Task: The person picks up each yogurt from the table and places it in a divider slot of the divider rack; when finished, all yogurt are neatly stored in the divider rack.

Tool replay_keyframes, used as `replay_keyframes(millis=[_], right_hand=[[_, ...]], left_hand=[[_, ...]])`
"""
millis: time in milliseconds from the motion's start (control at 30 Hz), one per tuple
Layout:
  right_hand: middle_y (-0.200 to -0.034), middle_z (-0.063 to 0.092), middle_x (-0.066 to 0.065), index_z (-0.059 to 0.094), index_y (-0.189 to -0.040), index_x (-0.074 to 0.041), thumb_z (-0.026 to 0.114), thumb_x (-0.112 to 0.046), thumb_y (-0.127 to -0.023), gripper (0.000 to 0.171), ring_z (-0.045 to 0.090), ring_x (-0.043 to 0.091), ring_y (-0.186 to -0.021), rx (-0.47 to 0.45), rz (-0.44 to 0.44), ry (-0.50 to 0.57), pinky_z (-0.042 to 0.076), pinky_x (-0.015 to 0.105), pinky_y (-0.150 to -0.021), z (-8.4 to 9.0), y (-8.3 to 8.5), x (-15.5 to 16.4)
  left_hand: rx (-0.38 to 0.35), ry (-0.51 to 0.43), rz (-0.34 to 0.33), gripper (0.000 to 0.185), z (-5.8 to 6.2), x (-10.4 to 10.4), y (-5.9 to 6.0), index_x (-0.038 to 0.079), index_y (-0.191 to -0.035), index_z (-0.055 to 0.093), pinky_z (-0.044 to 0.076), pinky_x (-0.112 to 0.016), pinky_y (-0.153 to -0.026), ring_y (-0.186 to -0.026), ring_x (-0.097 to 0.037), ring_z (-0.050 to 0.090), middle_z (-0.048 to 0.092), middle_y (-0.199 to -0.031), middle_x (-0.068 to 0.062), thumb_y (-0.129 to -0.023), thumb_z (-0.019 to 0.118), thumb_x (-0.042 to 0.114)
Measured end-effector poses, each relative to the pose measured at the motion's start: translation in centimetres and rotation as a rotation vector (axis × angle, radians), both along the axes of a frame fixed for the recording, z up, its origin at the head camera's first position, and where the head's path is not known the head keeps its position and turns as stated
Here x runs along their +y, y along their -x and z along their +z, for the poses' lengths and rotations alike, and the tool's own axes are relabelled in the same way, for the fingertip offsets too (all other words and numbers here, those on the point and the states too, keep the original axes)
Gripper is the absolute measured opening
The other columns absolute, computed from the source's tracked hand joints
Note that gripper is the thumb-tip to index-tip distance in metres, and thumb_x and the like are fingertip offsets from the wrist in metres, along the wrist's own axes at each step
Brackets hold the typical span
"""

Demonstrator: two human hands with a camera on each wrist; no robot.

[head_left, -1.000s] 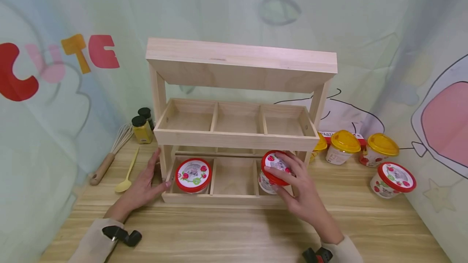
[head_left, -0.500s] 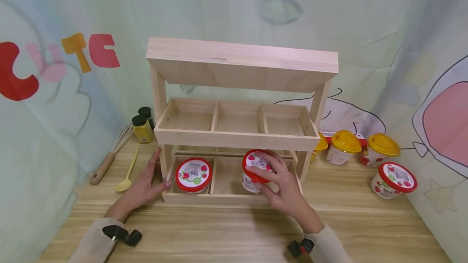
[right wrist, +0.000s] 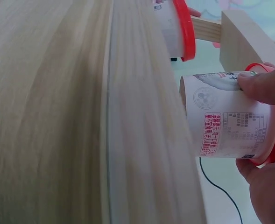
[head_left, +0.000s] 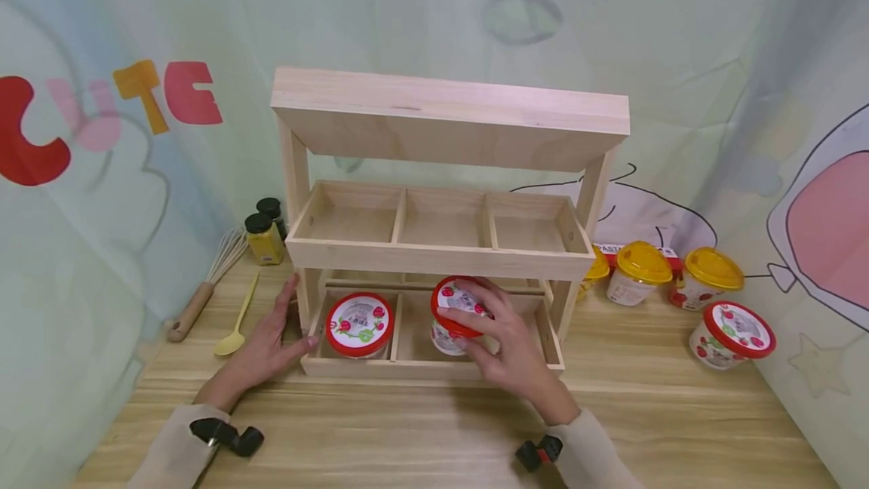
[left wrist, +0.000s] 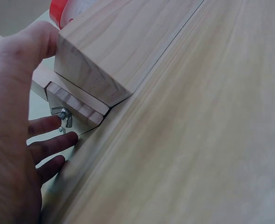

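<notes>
A two-tier wooden rack with divided trays stands on the table. My right hand grips a white paper cup with a red lid around its lid, over the middle compartment of the lower tray. In the right wrist view the base of this gripped cup shows just past the tray's front board. A matching red-lidded cup sits in the left compartment. At the rack's left front corner rests my left hand, thumb on the tray edge, fingers relaxed near a wing nut.
Another red-lidded cup stands at the right, with several yellow-lidded cups behind it. To the left lie a whisk and a yellow spoon, with a black-capped jar farther back.
My right hand has moved left with the cup, from the right compartment to the middle one of the lower tray. My left hand has stayed put.
</notes>
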State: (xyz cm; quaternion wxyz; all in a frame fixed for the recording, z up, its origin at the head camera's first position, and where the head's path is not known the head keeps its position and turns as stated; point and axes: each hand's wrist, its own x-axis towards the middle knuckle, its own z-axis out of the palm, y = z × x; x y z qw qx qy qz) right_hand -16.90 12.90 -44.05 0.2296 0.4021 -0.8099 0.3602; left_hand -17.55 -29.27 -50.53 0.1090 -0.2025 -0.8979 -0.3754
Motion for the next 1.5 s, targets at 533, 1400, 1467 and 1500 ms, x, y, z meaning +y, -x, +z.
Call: replay_keyframes(millis=[533, 1400, 1467, 1500], right_hand=[[-0.156, 0.06, 0.015, 0.077, -0.132, -0.028, 0.087, -0.007, -0.082, 0.055, 0.049, 0.049, -0.147, 0.035, 0.068, -0.17, 0.049, 0.063, -0.115, -2.0, 0.6, -1.2], [-0.162, 0.054, 0.011, 0.064, -0.15, -0.019, 0.087, -0.027, -0.087, 0.067, 0.044, 0.037, -0.15, -0.193, -0.061, -0.121, 0.043, 0.071, -0.114, -0.9, -1.1, 2.2], [-0.161, 0.054, 0.011, 0.063, -0.149, -0.018, 0.086, -0.028, -0.087, 0.067, 0.044, 0.037, -0.15, -0.188, -0.077, -0.117, 0.042, 0.071, -0.114, -0.9, -1.2, 2.5], [-0.161, 0.054, 0.011, 0.063, -0.149, -0.018, 0.086, -0.028, -0.087, 0.067, 0.045, 0.036, -0.15, -0.181, -0.084, -0.116, 0.042, 0.071, -0.114, -0.8, -1.2, 2.7]], left_hand=[[-0.005, -0.001, -0.002, 0.122, -0.2, -0.1, 0.1, 0.022, -0.173, -0.005, 0.036, -0.086, -0.108, -0.138, -0.066, 0.05, 0.03, -0.165, -0.042, -0.088, 0.083, 0.017], [-0.002, -0.003, -0.002, 0.122, 0.0, 0.0, 0.1, 0.022, -0.173, -0.004, 0.036, -0.087, -0.108, -0.137, -0.066, 0.05, 0.031, -0.163, -0.043, -0.088, 0.083, 0.015], [-0.003, -0.001, -0.001, 0.122, 0.0, 0.0, 0.1, 0.022, -0.173, -0.005, 0.036, -0.087, -0.107, -0.137, -0.067, 0.05, 0.03, -0.163, -0.043, -0.088, 0.083, 0.015], [-0.003, -0.001, 0.0, 0.122, 0.0, 0.0, 0.1, 0.022, -0.173, -0.005, 0.037, -0.087, -0.107, -0.137, -0.067, 0.05, 0.03, -0.163, -0.043, -0.088, 0.083, 0.015]])
